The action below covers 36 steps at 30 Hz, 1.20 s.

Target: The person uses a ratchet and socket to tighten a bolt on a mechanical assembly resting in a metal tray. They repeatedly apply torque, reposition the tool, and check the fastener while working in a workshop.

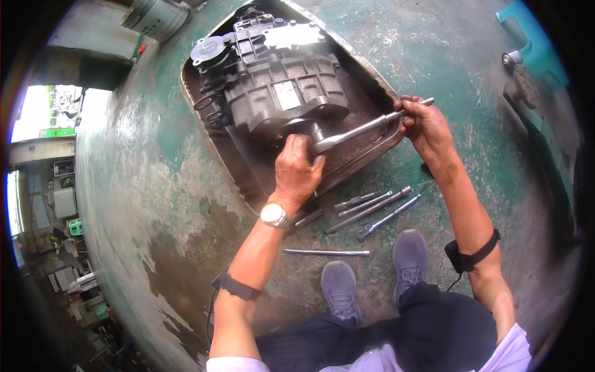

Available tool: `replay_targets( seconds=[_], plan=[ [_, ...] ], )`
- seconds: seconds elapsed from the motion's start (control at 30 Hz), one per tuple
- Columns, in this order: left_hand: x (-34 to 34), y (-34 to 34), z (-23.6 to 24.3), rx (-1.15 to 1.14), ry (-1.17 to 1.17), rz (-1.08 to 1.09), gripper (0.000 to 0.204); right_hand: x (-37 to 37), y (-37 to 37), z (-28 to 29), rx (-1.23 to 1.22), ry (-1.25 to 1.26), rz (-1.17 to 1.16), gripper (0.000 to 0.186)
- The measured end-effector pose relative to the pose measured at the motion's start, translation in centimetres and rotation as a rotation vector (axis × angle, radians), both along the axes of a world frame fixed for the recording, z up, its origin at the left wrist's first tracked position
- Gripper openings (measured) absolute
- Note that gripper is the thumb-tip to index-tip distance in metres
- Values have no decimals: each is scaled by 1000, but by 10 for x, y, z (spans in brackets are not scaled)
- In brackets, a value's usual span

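A cast metal gearbox housing (pixel 282 87) lies in a rusty metal tray (pixel 384 144). A long steel wrench (pixel 347 133) runs sideways from a socket (pixel 317 131) at the housing's lower flange. My right hand (pixel 424 130) is closed round the far end of the wrench's handle, to the upper right. My left hand (pixel 296 167) is curled at the wrench's head, just below the socket; part of what its fingers grip is hidden behind them.
Several loose bars and ratchets (pixel 387 217) lie on the green floor below the tray, near my shoes (pixel 409 260). A bucket (pixel 155 18) stands at upper left, a turquoise plastic object (pixel 539 43) at upper right, and cluttered shelving (pixel 65 204) along the left.
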<state>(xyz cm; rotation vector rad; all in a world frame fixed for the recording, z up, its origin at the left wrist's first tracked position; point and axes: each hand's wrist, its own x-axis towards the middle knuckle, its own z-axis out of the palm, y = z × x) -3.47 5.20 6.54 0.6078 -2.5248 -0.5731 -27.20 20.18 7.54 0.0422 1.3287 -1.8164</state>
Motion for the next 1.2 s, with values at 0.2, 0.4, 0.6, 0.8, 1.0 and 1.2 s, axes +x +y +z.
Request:
replay_targets(
  seconds=[0.2,0.4,0.6,0.8,1.0,1.2],
  plan=[
    [-1,0,1,13,38,2,33,1,-3,-20,83,-103,-89,19],
    [0,0,-3,31,-26,8,39,47,-22,63,-279,533,150,13],
    [-2,-2,1,-161,65,-149,38,125,-80,114,-236,1432,755,18],
    [1,-4,0,-176,79,-169,36,90,-65,95,-207,1310,292,20],
    [-1,-1,-6,-2,79,0,28,15,-11,31,-121,258,81,23],
    [-1,-1,-4,29,56,15,27,-4,-5,-25,55,-71,2,14]
  ],
)
